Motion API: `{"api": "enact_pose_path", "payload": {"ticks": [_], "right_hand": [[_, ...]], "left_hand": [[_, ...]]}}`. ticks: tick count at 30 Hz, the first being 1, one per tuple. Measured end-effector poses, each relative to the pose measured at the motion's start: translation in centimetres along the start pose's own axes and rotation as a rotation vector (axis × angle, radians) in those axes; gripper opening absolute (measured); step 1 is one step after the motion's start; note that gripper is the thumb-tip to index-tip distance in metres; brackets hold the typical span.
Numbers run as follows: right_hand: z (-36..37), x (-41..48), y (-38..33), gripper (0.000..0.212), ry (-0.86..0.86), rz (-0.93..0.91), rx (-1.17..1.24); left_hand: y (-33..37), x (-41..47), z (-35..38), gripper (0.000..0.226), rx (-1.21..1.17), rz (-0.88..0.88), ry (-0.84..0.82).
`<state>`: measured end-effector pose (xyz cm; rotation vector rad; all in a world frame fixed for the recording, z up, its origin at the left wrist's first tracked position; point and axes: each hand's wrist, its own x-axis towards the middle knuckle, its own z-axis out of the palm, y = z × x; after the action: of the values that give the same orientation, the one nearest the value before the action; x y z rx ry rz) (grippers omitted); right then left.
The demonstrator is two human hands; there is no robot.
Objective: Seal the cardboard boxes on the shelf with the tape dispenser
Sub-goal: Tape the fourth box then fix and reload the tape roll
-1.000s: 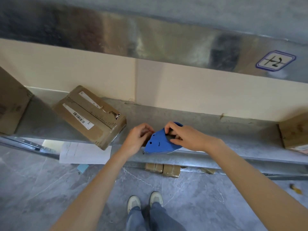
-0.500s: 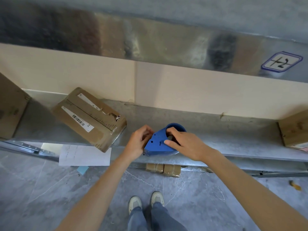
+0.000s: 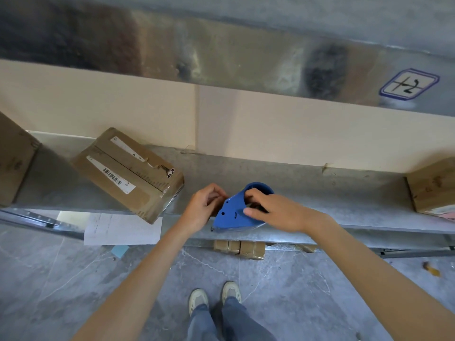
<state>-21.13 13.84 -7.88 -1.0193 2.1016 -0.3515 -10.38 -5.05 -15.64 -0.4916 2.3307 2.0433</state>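
Head view: right hand grips tape dispenser, curled left hand pinches its front.

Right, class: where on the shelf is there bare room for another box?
Bare shelf between the tape dispenser and the right box; a smaller patch between the angled box and the left box. Crowded around the dispenser.

Soft, even light fills the wide-angle view, where the metal upper shelf smears into blurred reflections, straight edges bow toward the corners, and faint shadows edge the tilted box.
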Motion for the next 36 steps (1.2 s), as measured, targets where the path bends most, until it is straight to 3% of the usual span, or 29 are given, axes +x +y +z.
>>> {"api": "enact_pose_path", "payload": {"ticks": [2,8,17,24,30,36], "right_hand": [[-0.9,0.1,-0.1,0.036,-0.071,0.028,0.025],[-2.1,0.1,-0.1,0.058,-0.183,0.017,-0.045],[-2.3,0.6,-0.6,0.049,-0.115,-0.019,-0.193],[-1.6,0.5,-0.6,0.061,-0.098,0.030,-0.224],[-0.2,0.0,-1.1,0.037,-0.012,0.005,-0.173],[2.6,0.3,-0.1,0.071,0.072,-0.100,-0.362]], "left_hand": [[0.1,0.1,-0.1,0.015,0.006,-0.004,-0.016],[0.0,0.6,-0.4,0.008,0.002,-0.035,-0.046],[0.0,0.6,-0.2,0.016,0.045,-0.031,-0.055],[0.1,0.9,-0.5,0.013,0.075,-0.035,-0.065],[0.0,1.2,-0.7,0.010,0.036,-0.055,-0.098],[0.1,1.3,-0.7,0.012,-0.008,-0.080,-0.123]]}}
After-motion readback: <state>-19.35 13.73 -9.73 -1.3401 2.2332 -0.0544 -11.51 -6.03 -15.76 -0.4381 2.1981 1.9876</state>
